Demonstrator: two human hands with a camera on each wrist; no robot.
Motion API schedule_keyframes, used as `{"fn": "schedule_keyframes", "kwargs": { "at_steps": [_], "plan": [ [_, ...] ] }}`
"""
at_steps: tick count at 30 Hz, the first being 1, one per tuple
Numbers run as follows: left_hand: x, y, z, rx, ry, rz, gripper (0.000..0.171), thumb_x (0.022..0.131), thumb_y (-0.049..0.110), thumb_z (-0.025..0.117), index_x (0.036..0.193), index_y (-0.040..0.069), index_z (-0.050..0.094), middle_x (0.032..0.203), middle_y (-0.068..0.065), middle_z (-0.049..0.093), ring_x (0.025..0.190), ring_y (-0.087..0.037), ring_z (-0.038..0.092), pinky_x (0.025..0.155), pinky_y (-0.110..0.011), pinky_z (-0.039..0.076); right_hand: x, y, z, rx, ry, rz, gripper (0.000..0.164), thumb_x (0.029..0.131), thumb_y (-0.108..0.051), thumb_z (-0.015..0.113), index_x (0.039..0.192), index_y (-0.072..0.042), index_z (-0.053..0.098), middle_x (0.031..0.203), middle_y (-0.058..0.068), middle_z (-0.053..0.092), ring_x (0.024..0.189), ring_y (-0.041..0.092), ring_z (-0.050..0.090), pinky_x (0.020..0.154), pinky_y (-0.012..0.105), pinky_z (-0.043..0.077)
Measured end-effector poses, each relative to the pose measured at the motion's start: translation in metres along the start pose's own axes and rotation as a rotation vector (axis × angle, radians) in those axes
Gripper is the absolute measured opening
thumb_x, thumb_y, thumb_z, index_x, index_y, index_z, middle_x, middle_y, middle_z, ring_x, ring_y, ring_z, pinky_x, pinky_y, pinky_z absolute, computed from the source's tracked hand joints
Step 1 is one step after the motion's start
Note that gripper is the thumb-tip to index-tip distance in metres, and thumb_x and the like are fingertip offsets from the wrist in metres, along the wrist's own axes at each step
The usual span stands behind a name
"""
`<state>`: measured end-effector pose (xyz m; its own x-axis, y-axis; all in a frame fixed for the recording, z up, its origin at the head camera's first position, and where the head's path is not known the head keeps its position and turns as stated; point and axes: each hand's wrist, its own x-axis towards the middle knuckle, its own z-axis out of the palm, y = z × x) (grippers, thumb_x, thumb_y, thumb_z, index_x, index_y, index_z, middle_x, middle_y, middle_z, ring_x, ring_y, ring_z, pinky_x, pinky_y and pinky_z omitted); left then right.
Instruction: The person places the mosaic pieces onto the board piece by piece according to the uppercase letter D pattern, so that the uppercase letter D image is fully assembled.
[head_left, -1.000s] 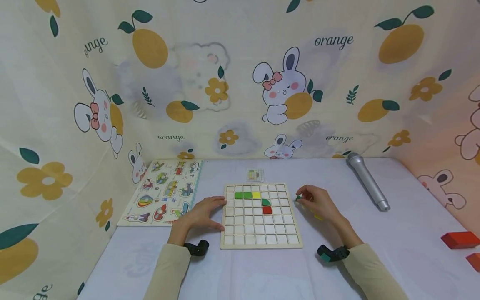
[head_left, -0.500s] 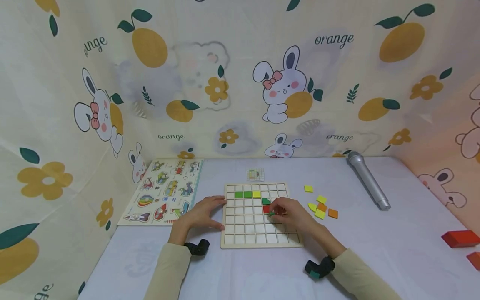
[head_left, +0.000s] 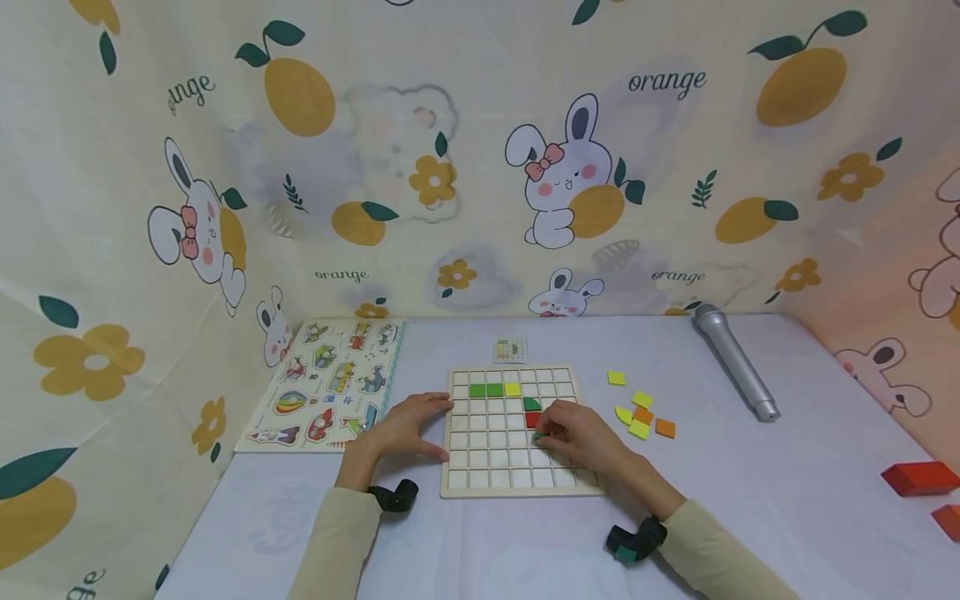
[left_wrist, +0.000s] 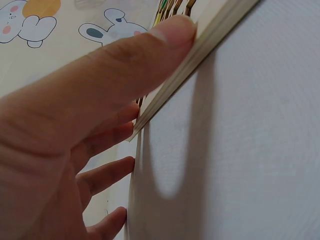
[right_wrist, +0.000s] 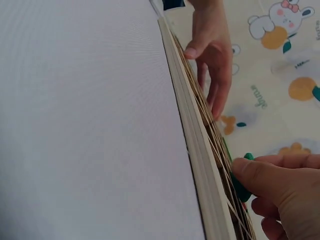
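Note:
A wooden grid board [head_left: 498, 460] lies flat on the white cloth. One row holds two green square tiles [head_left: 486, 390] beside a yellow one [head_left: 513, 389]. Further right, a green tile with a rounded corner [head_left: 532, 404] sits directly above a red square [head_left: 533, 419]. My left hand [head_left: 400, 427] rests at the board's left edge, thumb and fingers spread, the thumb tip on the rim in the left wrist view. My right hand [head_left: 579, 435] pinches a small green tile [right_wrist: 242, 190] between thumb and fingers, low over the cell just below the red square; the fingers partly hide it.
Loose yellow tiles [head_left: 617, 378] and orange tiles [head_left: 665, 427] are scattered right of the board. A small pattern card [head_left: 510, 349] lies behind it. A picture puzzle board [head_left: 322, 383] is at left, a grey microphone [head_left: 737, 362] back right, red blocks [head_left: 921, 479] far right.
My right hand has carried the green tile left from beside the board to over the grid, uncovering the loose tiles. In the last half second it shifts slightly down. The left hand stays put.

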<state>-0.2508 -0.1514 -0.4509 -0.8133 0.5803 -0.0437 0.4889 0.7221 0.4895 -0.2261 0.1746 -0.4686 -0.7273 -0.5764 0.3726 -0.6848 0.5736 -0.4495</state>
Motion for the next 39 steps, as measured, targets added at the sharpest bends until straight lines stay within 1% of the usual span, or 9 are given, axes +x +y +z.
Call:
{"fn": "schedule_keyframes", "kwargs": {
  "at_steps": [4, 7, 16, 22, 26, 29, 32, 35, 39],
  "plan": [
    [0.0, -0.001, 0.001, 0.001, 0.0, -0.005, 0.082, 0.069, 0.042, 0.08, 0.137, 0.011, 0.046, 0.147, -0.005, 0.036, 0.136, -0.029, 0.03, 0.111, -0.047, 0.026, 0.0, 0.002, 0.002, -0.019, -0.005, -0.027, 0.01, 0.078, -0.023, 0.075, 0.086, -0.02, 0.069, 0.086, -0.014, 0.058, 0.076, 0.002, 0.052, 0.067, 0.019, 0.049],
    [0.0, -0.001, 0.002, 0.005, 0.0, -0.01, 0.082, 0.069, 0.042, 0.08, 0.137, 0.012, 0.046, 0.147, -0.004, 0.036, 0.136, -0.028, 0.029, 0.111, -0.046, 0.026, 0.0, 0.004, 0.001, -0.014, -0.008, -0.05, 0.007, 0.079, -0.02, 0.075, 0.085, -0.019, 0.073, 0.088, -0.013, 0.059, 0.079, 0.003, 0.054, 0.069, 0.02, 0.051],
    [0.001, 0.0, 0.001, 0.008, 0.002, -0.006, 0.083, 0.068, 0.042, 0.08, 0.137, 0.011, 0.046, 0.147, -0.005, 0.036, 0.136, -0.028, 0.03, 0.111, -0.046, 0.026, 0.002, 0.004, -0.001, 0.025, -0.035, -0.069, 0.01, 0.078, -0.012, 0.075, 0.087, -0.016, 0.074, 0.091, -0.008, 0.062, 0.082, 0.006, 0.056, 0.068, 0.019, 0.052],
    [0.0, 0.001, 0.0, 0.001, 0.001, -0.004, 0.083, 0.069, 0.042, 0.08, 0.137, 0.01, 0.046, 0.147, -0.006, 0.036, 0.136, -0.029, 0.029, 0.112, -0.046, 0.025, 0.002, 0.003, -0.002, 0.026, -0.063, -0.025, 0.011, 0.08, -0.013, 0.074, 0.09, -0.017, 0.073, 0.095, -0.009, 0.061, 0.082, 0.006, 0.054, 0.068, 0.018, 0.051],
    [0.001, 0.0, 0.001, -0.001, 0.004, -0.004, 0.083, 0.068, 0.041, 0.081, 0.137, 0.01, 0.047, 0.147, -0.006, 0.037, 0.136, -0.029, 0.03, 0.111, -0.047, 0.026, 0.003, 0.001, -0.003, 0.03, -0.091, 0.023, 0.012, 0.081, -0.014, 0.073, 0.092, -0.019, 0.073, 0.098, -0.009, 0.06, 0.085, 0.006, 0.053, 0.071, 0.019, 0.051],
    [0.001, 0.0, 0.001, 0.001, 0.002, -0.011, 0.083, 0.068, 0.041, 0.081, 0.137, 0.011, 0.046, 0.147, -0.005, 0.036, 0.136, -0.028, 0.03, 0.112, -0.046, 0.026, 0.004, 0.001, -0.003, 0.032, -0.099, 0.04, 0.014, 0.081, -0.015, 0.073, 0.094, -0.02, 0.072, 0.099, -0.01, 0.06, 0.088, 0.006, 0.054, 0.074, 0.021, 0.052],
    [0.001, 0.0, 0.001, 0.003, -0.001, -0.015, 0.083, 0.069, 0.041, 0.08, 0.138, 0.012, 0.046, 0.147, -0.004, 0.036, 0.136, -0.027, 0.029, 0.112, -0.045, 0.025, 0.004, 0.002, -0.005, 0.032, -0.085, 0.047, 0.015, 0.081, -0.015, 0.073, 0.095, -0.021, 0.072, 0.098, -0.011, 0.06, 0.09, 0.006, 0.054, 0.076, 0.023, 0.051],
    [0.0, 0.0, 0.001, 0.011, -0.002, -0.016, 0.083, 0.069, 0.042, 0.08, 0.138, 0.012, 0.046, 0.148, -0.003, 0.036, 0.136, -0.027, 0.029, 0.112, -0.045, 0.025, 0.003, 0.004, -0.007, 0.041, -0.056, 0.055, 0.014, 0.082, -0.014, 0.072, 0.095, -0.019, 0.072, 0.097, -0.01, 0.06, 0.089, 0.007, 0.054, 0.074, 0.024, 0.051],
    [0.0, 0.001, 0.001, 0.012, -0.004, -0.016, 0.082, 0.069, 0.042, 0.08, 0.138, 0.013, 0.046, 0.148, -0.003, 0.036, 0.136, -0.027, 0.029, 0.112, -0.045, 0.025, -0.001, 0.01, -0.015, 0.05, -0.006, 0.096, 0.012, 0.083, -0.013, 0.071, 0.094, -0.017, 0.072, 0.095, -0.011, 0.061, 0.085, 0.007, 0.054, 0.072, 0.023, 0.052]
  ]
}}
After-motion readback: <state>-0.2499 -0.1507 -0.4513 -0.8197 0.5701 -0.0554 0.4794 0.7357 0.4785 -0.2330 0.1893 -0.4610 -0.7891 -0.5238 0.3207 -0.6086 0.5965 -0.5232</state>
